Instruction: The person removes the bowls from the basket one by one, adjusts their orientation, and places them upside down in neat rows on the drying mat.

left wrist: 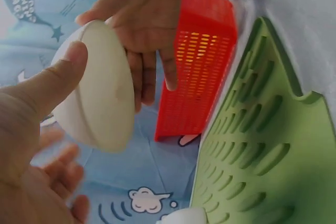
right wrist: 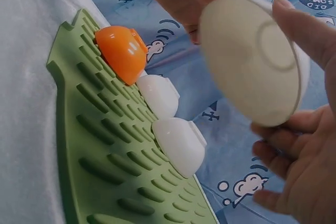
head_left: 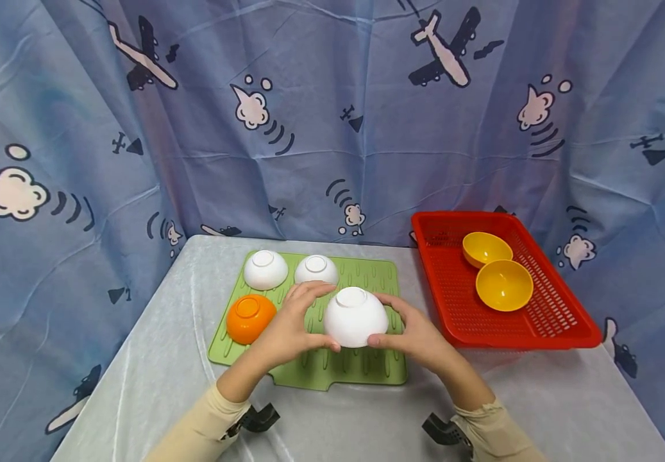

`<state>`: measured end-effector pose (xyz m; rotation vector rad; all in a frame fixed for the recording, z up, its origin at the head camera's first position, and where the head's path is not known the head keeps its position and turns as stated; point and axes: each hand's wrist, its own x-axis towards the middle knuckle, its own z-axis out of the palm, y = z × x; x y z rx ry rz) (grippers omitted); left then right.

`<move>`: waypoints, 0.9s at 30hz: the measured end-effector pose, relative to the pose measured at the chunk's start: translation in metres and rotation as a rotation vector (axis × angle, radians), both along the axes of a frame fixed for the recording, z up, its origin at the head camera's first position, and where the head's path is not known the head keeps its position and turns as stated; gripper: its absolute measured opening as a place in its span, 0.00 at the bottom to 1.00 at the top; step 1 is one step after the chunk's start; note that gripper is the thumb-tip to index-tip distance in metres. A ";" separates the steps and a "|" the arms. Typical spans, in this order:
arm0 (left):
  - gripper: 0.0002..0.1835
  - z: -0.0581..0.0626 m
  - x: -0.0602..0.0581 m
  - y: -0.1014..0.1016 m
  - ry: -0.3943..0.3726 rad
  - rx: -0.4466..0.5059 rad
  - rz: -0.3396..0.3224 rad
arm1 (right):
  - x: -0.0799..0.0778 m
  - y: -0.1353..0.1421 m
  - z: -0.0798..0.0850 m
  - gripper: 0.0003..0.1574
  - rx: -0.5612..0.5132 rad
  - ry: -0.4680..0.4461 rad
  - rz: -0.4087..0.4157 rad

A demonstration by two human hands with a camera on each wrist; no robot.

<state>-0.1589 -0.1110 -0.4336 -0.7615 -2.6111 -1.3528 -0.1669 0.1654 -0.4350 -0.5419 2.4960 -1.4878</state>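
Observation:
Both hands hold a white bowl [head_left: 355,317], turned foot up, over the front right of a green drying mat [head_left: 367,369]. My left hand [head_left: 294,324] is on the bowl's left side, thumb at the rim; in the left wrist view its lower fingers [left wrist: 63,174] are blurred and spread below the bowl. My right hand [head_left: 415,330] grips the right side, its thumb near the rim. The bowl's pale inside [right wrist: 241,61] shows in the right wrist view. Upside down on the mat sit an orange bowl [head_left: 249,321] and two white bowls, one left [head_left: 265,271], one right [head_left: 316,269].
A red slotted basket [head_left: 438,282] stands to the right of the mat, with two yellow bowls in it, one behind [head_left: 485,249] and one in front [head_left: 504,287]. A pale cloth covers the table [head_left: 153,378]. Behind hangs a blue patterned curtain [head_left: 309,154].

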 end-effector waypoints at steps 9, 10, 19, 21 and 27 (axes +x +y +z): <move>0.49 0.002 -0.007 -0.011 -0.193 0.019 0.000 | 0.001 -0.008 -0.013 0.57 -0.122 0.127 -0.004; 0.49 0.002 -0.008 -0.013 -0.193 0.009 0.000 | 0.001 -0.010 -0.015 0.58 -0.121 0.152 -0.001; 0.49 -0.006 -0.015 -0.029 -0.206 -0.073 -0.007 | -0.001 -0.027 -0.025 0.59 -0.046 0.226 -0.012; 0.49 -0.008 -0.019 -0.033 -0.204 -0.091 -0.015 | -0.003 -0.032 -0.027 0.59 -0.019 0.210 -0.028; 0.48 -0.015 -0.034 -0.047 -0.131 -0.198 -0.018 | -0.014 -0.051 -0.039 0.60 0.035 0.157 -0.047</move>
